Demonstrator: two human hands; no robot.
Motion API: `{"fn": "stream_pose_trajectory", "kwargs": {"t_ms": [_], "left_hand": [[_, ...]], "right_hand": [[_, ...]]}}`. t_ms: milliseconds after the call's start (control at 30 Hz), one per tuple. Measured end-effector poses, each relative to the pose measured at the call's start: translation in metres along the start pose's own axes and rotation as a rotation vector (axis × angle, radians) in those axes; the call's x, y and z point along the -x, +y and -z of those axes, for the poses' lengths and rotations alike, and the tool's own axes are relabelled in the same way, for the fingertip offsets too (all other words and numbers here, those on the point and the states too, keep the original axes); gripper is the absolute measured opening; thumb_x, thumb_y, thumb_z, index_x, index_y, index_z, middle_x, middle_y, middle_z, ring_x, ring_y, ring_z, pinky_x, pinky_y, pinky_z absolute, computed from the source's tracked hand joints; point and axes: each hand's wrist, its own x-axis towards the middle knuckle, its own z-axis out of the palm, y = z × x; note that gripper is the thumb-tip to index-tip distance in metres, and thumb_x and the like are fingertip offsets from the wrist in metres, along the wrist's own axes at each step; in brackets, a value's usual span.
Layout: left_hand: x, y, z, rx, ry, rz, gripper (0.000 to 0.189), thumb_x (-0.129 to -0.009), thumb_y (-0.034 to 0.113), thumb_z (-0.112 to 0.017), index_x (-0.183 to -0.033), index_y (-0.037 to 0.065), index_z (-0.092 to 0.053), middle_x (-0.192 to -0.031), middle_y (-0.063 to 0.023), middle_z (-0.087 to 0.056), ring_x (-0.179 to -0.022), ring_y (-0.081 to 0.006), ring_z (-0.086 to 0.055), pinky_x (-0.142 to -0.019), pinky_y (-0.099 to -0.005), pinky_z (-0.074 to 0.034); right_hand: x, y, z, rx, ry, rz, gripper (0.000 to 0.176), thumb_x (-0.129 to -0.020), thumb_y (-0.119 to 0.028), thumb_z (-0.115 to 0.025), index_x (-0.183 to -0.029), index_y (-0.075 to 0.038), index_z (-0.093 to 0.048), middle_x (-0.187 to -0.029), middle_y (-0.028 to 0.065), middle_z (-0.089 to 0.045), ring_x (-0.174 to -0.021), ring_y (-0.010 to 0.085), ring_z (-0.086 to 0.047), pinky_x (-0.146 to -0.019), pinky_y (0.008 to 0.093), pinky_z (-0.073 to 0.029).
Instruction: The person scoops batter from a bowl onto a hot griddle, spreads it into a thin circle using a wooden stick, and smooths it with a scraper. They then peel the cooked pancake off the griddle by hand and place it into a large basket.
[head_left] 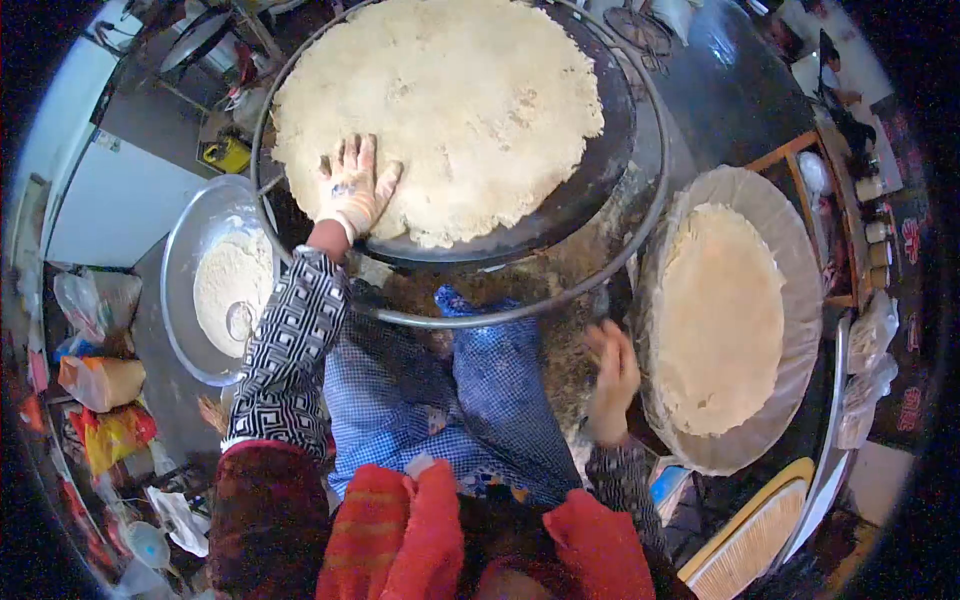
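Note:
A large pale sheet of dough (440, 110) with ragged edges covers most of a round dark griddle (610, 175). My left hand (352, 188), in a whitish glove with worn, stained fingers, lies spread on the dough near its lower left edge. A metal hoop (520, 312) runs around the griddle. My right hand (612, 385), ungloved, hangs lower right outside the hoop, its fingers stretched out and nothing visible in them. Close to it on the right stands an oval basket lined with translucent plastic (795, 350), with a pale flat layer of dough or batter (720, 320) inside.
On my left, a metal basin (180, 335) contains white flour (225, 275) and a small round object. Plastic bags (115, 430) lie beyond it. A brush with a yellow back (750, 540) is at lower right, near a wooden shelf (820, 220). A person (845, 95) appears at the far upper right.

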Motion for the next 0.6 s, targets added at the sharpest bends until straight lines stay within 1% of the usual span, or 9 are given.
{"fn": "stream_pose_trajectory", "kwargs": {"t_ms": [100,233,333,367,400,467,500,567,600], "left_hand": [[0.027,0.017,0.018,0.036,-0.107,0.062,0.074,-0.090,0.056,-0.039,-0.144,0.006,-0.028,-0.149,-0.0199,-0.027,-0.139,-0.0352,-0.022,-0.112,-0.0538,-0.012],[0.067,0.042,0.033,0.155,-0.157,-0.004,0.074,-0.091,0.054,-0.040,-0.142,0.002,-0.029,-0.146,-0.0266,-0.027,-0.138,-0.0386,-0.021,-0.111,-0.0559,-0.013],[0.098,0.043,0.053,0.658,-0.120,-0.142,0.066,-0.092,0.044,-0.047,-0.138,0.000,-0.033,-0.142,-0.0295,-0.030,-0.135,-0.0427,-0.025,-0.111,-0.0487,-0.020],[0.108,0.039,0.052,0.697,0.009,-0.185,0.057,-0.092,0.027,-0.052,-0.138,0.000,-0.033,-0.138,-0.0274,-0.037,-0.133,-0.0428,-0.029,-0.108,-0.0428,-0.028],[0.112,0.033,0.078,0.703,0.097,-0.230,0.052,-0.091,0.022,-0.054,-0.134,0.000,-0.037,-0.131,-0.0258,-0.043,-0.124,-0.0415,-0.039,-0.103,-0.0442,-0.034],[0.128,0.006,0.076,0.620,0.306,-0.195,0.042,-0.086,0.021,-0.059,-0.121,0.001,-0.047,-0.113,-0.0235,-0.053,-0.106,-0.0401,-0.051,-0.093,-0.0449,-0.042],[0.134,-0.008,0.066,0.611,0.313,-0.183,0.035,-0.086,0.020,-0.058,-0.114,0.002,-0.050,-0.106,-0.0212,-0.055,-0.099,-0.0386,-0.052,-0.088,-0.0445,-0.043],[0.144,-0.021,0.063,0.605,0.345,-0.169,0.020,-0.085,0.016,-0.058,-0.101,0.004,-0.054,-0.093,-0.0161,-0.059,-0.087,-0.0355,-0.055,-0.079,-0.0443,-0.044],[0.151,-0.030,0.037,0.516,0.342,-0.150,0.020,-0.086,0.022,-0.056,-0.096,0.005,-0.057,-0.090,-0.0150,-0.059,-0.087,-0.0344,-0.055,-0.077,-0.0439,-0.044]], "right_hand": [[-0.053,-0.027,-0.048,-0.395,-0.156,-0.245,0.051,-0.094,-0.036,-0.052,-0.122,0.007,-0.048,-0.109,0.0215,-0.059,-0.098,0.0284,-0.062,-0.084,0.0382,-0.052],[-0.090,-0.044,-0.081,-0.452,-0.212,-0.464,0.050,-0.089,-0.036,-0.059,-0.116,0.006,-0.053,-0.102,0.0172,-0.062,-0.091,0.0274,-0.063,-0.079,0.0383,-0.053],[-0.124,-0.020,-0.072,-0.516,-0.161,-0.258,0.032,-0.082,-0.021,-0.066,-0.105,0.001,-0.062,-0.080,0.0054,-0.064,-0.073,0.0243,-0.063,-0.069,0.0366,-0.053],[-0.151,0.009,-0.045,-0.226,-0.191,-0.066,0.031,-0.083,-0.019,-0.064,-0.107,0.001,-0.062,-0.083,0.0061,-0.065,-0.074,0.0245,-0.064,-0.071,0.0365,-0.053],[-0.174,0.036,-0.020,0.063,-0.215,0.130,0.030,-0.084,-0.017,-0.062,-0.108,0.002,-0.062,-0.086,0.0068,-0.066,-0.076,0.0247,-0.064,-0.073,0.0363,-0.053],[-0.143,-0.031,-0.006,0.352,-0.246,0.339,0.033,-0.086,-0.018,-0.059,-0.112,0.002,-0.061,-0.099,0.0111,-0.066,-0.086,0.0227,-0.063,-0.080,0.0334,-0.052],[-0.187,0.017,0.035,0.682,-0.129,0.753,0.034,-0.088,-0.020,-0.057,-0.113,0.001,-0.061,-0.106,0.0138,-0.064,-0.096,0.0186,-0.060,-0.086,0.0322,-0.049],[-0.177,-0.044,0.056,-0.159,-0.088,-0.085,0.031,-0.088,-0.018,-0.056,-0.112,0.001,-0.062,-0.108,0.0131,-0.063,-0.100,0.0175,-0.058,-0.092,0.0321,-0.046],[-0.185,-0.051,0.081,-0.084,-0.096,-0.056,0.030,-0.089,-0.017,-0.055,-0.111,0.000,-0.062,-0.106,0.0114,-0.064,-0.099,0.0178,-0.059,-0.091,0.0324,-0.047]]}}
